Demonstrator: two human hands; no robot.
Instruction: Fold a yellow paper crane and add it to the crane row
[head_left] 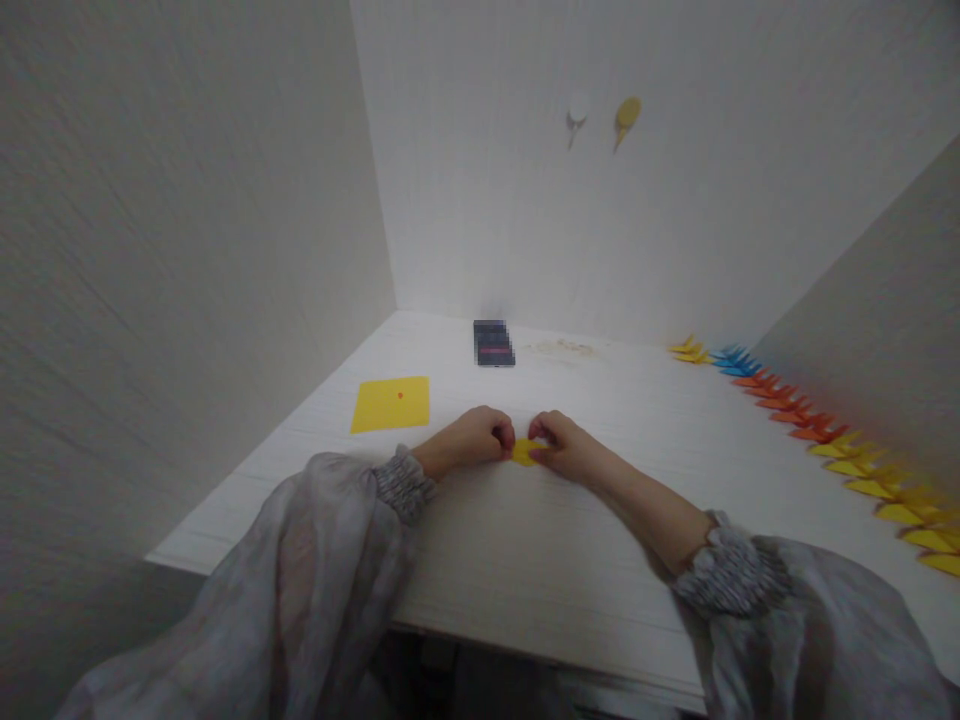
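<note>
Between my hands, low over the middle of the white table, is a small piece of folded yellow paper [525,452]. My left hand [484,435] has its fingers curled and pinches the paper's left edge. From the other side my right hand [564,445] grips the right edge between thumb and fingers. The fingers cover both ends, so the paper's exact fold does not show. To the left of my left hand lies a flat yellow sheet [382,405] with a small orange spot on it.
A dark phone-like object [493,345], pixelated, lies near the back wall. Along the right side runs a row of folded paper cranes [855,465] in yellow, blue and orange. Two round hooks, one white [578,108] and one yellow [628,112], are on the back wall. The table's front edge [540,662] is close to me.
</note>
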